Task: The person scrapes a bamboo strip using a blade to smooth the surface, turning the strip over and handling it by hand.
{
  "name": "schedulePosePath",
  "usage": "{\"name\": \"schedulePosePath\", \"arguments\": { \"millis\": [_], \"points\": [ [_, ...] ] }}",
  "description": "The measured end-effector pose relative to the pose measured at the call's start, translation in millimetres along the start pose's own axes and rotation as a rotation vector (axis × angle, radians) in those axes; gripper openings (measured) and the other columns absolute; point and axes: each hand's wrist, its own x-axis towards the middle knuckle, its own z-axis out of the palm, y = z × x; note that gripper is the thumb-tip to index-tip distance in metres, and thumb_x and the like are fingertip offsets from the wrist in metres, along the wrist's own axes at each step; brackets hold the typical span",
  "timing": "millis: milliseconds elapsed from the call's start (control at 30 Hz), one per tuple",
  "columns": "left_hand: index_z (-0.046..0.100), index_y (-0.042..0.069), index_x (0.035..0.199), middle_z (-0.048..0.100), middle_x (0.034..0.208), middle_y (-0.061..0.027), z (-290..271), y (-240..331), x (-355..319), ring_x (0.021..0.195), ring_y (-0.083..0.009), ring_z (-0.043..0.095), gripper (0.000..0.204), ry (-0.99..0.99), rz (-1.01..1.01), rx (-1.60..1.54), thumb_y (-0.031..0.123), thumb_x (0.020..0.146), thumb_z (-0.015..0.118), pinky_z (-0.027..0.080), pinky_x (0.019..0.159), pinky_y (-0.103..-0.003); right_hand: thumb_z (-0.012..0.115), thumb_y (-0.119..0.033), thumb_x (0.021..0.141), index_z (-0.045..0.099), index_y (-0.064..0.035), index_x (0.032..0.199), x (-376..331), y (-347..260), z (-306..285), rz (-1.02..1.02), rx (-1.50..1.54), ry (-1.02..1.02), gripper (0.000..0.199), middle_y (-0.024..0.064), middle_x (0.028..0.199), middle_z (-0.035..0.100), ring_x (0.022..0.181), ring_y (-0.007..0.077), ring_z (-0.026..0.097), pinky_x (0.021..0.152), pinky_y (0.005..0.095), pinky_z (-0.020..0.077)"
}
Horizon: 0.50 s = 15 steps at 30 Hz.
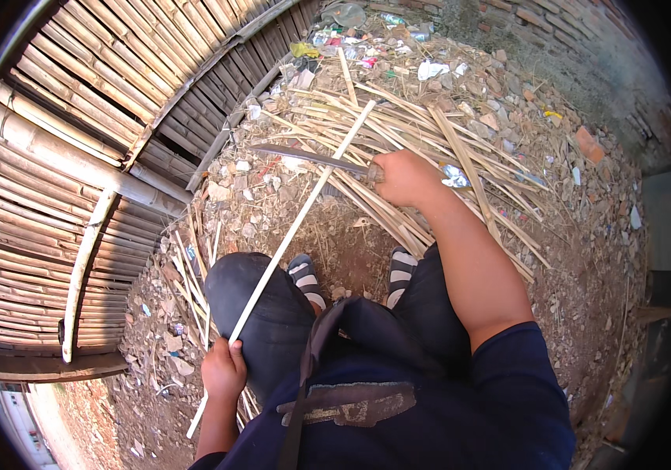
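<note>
In the head view, the step in hand looks like trimming a long, pale-tan, split-bamboo strip (285, 251). The left hand (224, 370) closes thumb and fingers around its near part; the right hand (399, 178) curls its fingers around the handle of a long, grey-metal knife (304, 157), whose blade crosses the strip; contact is unclear. The next move probably calls for a firm left grip and a blade kept away from the dark-trousered left knee (233, 282). Above the brown dirt ground (351, 239), the strip's long axis slants, far end pointing forward-right, near end toward the ground's near-left corner
</note>
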Motion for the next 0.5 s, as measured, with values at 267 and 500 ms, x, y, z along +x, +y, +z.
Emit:
{"name": "schedulePosePath", "arguments": {
  "millis": [267,500],
  "points": [
    [0.052,0.004,0.084,0.06,0.07,-0.0237,11.6,-9.9,-6.6,0.065,-0.0476,0.06,0.035,0.089,0.021,-0.03,0.033,0.102,0.057,0.046,0.057,-0.057,0.069,-0.017,0.077,0.071,-0.0116,0.107,7.5,-12.6,17.4,-0.291,-0.069,-0.098,0.031,0.0151,0.092,0.072,0.092,0.0358,0.071,0.08,0.0482,0.0566],
    [0.052,0.004,0.084,0.061,0.07,-0.0232,-0.2,-1.2,-2.7,0.064,-0.047,0.061,0.035,0.05,-0.001,0.05,0.033,0.103,0.055,0.047,0.057,-0.056,0.07,-0.02,0.079,0.071,-0.0147,0.107,17.0,11.3,5.2,-0.019,0.159,0.141,0.028,0.0156,0.089,0.072,0.088,0.039,0.07,0.078,0.0495,0.0551]
  ]
}}
